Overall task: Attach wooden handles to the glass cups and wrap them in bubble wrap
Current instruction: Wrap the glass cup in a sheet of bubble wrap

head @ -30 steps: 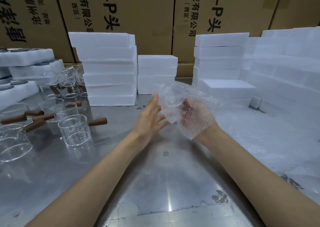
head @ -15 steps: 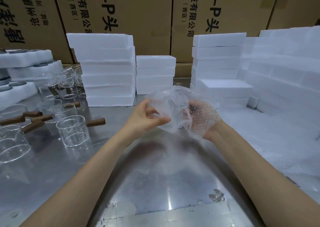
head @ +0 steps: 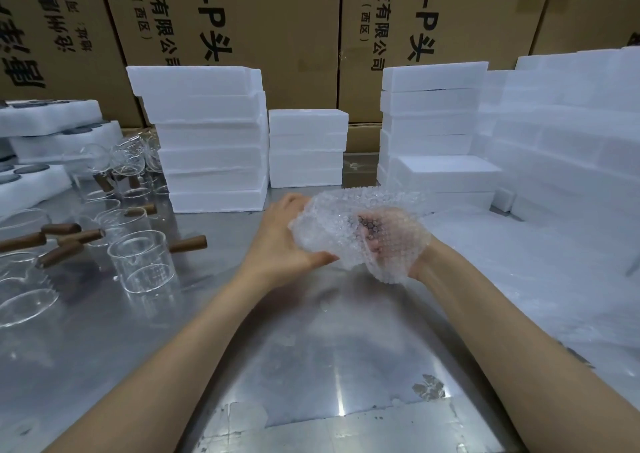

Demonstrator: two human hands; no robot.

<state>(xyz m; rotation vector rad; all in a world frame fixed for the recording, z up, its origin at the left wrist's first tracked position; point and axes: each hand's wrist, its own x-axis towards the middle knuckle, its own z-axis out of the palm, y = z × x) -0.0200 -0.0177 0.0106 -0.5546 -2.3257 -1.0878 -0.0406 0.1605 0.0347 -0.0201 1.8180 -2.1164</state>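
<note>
Above the middle of the metal table (head: 311, 366) I hold a bundle of bubble wrap (head: 332, 231) between both hands. My left hand (head: 284, 244) grips its left side, thumb under the wrap. My right hand (head: 391, 241) cups the bundle from the right, lying under the wrap's folds; something dark shows through at its palm. Whether a cup is inside cannot be made out clearly. On the left stands a glass cup (head: 145, 262) with a wooden handle (head: 188, 243), among several other cups and loose handles (head: 62, 238).
Stacks of white foam blocks (head: 207, 141) stand behind the hands, in the middle (head: 306, 147) and along the right (head: 554, 141). Foam trays (head: 45, 116) sit at far left. Sheets of bubble wrap (head: 519, 279) cover the table's right side. Cardboard boxes (head: 277, 19) wall the back.
My left hand went from flat and open beside the wrap to gripping its left side. Both hands with the bundle sank a little, and the wrap is folded tighter.
</note>
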